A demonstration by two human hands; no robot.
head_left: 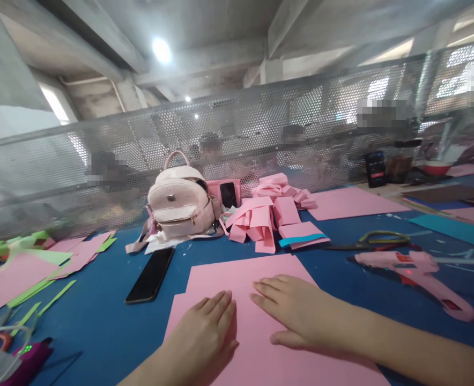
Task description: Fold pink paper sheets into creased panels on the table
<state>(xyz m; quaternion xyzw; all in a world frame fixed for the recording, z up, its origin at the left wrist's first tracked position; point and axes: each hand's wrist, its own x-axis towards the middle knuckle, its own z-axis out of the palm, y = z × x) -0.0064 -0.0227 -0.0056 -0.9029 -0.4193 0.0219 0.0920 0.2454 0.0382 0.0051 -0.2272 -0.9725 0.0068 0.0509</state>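
Pink paper sheets (245, 273) lie on the blue table in front of me, one partly overlapping another. My left hand (205, 332) rests on the left part of the nearer sheet, fingers stretched out and pointing away from me. Palm down on the right part of the paper lies my right hand (297, 308), its fingers extended and thumb apart. Neither hand grips anything. A black phone (150, 276) is left of the sheets. To the right sits a pink hot glue gun (416, 276), with scissors (376, 240) just behind it.
Behind the sheets stand a pale pink backpack (183, 203) and a heap of folded pink paper strips (257, 217). Green strips and pink scraps (80, 254) cover the left side, near a purple device (30, 362). A perforated metal partition (241, 123) closes off the back.
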